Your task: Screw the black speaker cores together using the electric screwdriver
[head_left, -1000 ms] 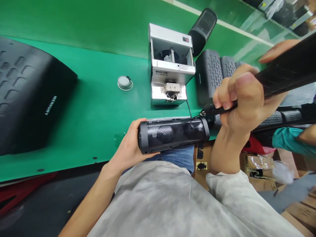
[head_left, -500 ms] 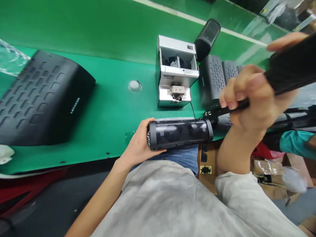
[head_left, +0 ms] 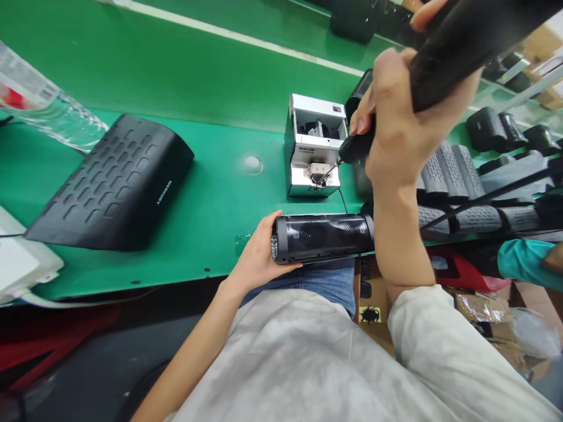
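Observation:
My left hand (head_left: 257, 258) grips the left end of a black cylindrical speaker body (head_left: 323, 237), held level at the near edge of the green bench (head_left: 211, 193). My right hand (head_left: 398, 126) is wrapped round a black electric screwdriver (head_left: 444, 44). The screwdriver's bit tip touches the outlet of a silver screw feeder box (head_left: 313, 153) behind the speaker.
A large black grille cover (head_left: 116, 181) lies at left, with a clear plastic bottle (head_left: 48, 108) behind it and a white object (head_left: 20, 264) at the left edge. A small round disc (head_left: 253, 165) rests mid-bench. Several grey speaker grilles (head_left: 453, 176) are stacked at right. A teal sleeve (head_left: 523, 264) shows at far right.
My right hand has lifted the screwdriver off the speaker's right end and moved it up and back to the screw feeder. The speaker has stayed in my left hand.

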Demonstrator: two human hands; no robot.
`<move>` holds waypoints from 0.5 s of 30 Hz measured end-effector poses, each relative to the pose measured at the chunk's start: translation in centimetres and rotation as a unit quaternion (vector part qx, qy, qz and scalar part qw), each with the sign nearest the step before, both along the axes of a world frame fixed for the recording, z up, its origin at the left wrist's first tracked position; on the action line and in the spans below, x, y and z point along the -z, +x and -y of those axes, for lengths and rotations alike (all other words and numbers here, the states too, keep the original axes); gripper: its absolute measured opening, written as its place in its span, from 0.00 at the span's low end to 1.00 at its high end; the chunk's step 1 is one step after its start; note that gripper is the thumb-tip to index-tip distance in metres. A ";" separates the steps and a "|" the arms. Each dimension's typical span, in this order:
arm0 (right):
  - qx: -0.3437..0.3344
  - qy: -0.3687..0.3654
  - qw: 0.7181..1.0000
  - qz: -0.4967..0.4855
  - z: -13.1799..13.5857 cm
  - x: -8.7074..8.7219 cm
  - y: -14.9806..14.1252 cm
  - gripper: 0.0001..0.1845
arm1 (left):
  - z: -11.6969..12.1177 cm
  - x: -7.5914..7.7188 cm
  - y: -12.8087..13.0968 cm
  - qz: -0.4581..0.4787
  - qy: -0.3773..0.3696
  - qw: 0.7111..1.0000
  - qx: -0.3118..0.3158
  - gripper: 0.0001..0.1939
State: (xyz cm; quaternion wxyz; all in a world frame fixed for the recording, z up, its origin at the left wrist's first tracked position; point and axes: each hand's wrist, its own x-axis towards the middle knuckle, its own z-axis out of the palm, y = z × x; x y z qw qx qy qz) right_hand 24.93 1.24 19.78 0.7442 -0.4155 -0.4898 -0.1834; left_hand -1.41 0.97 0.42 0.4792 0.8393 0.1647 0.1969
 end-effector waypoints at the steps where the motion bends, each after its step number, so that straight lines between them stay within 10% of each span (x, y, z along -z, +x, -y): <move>1: 0.001 -0.015 1.000 -0.002 0.2 0.0 0.2 0.13 | 0.0 0.0 0.0 0.003 0.001 1.000 -0.001 0.64; 15: -0.006 0.010 1.000 -0.004 -1.7 0.8 1.7 0.12 | -0.1 -0.1 0.1 0.007 0.004 1.000 0.005 0.64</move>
